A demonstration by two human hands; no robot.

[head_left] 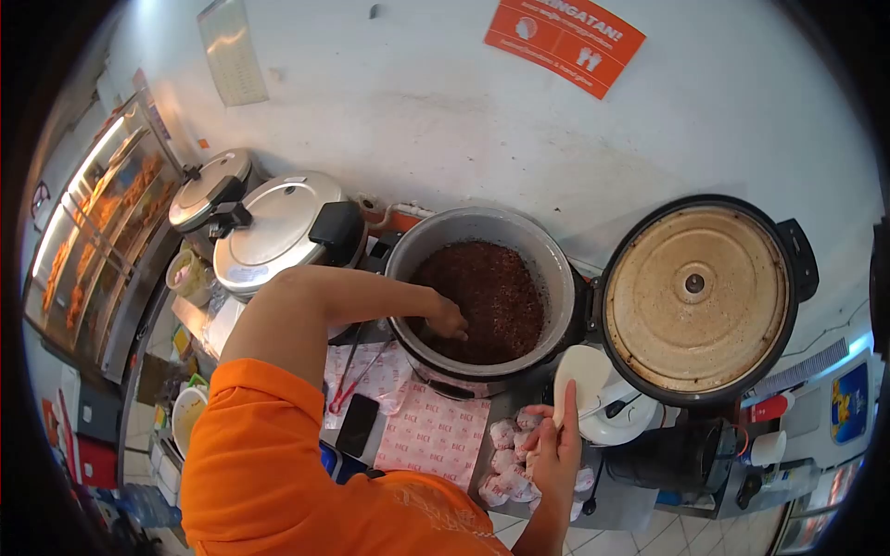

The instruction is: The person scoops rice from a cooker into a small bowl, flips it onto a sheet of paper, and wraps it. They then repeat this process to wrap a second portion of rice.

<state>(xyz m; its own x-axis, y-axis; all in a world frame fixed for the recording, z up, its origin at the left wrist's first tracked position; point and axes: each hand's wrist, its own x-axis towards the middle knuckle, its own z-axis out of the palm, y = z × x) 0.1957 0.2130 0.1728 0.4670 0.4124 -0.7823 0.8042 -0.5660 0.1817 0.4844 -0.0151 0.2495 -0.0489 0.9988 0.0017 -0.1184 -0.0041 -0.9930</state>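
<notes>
Clutching paddle, right hand; left hand in pot; sign "…NGATAN!"

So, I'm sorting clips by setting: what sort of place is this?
Likely a fast-food kitchen: a big open rice cooker, wrapped rice parcels, and a warming case of fried food.

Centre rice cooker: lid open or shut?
Open: lid swung back right, underside showing; left hand reaches into the rice cooker pot. Right hand holds a white paddle.

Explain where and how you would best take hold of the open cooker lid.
Probably by the black handle on the right edge of the lid, reaching from the right: its hinge sits on the left, by the pot.
</notes>
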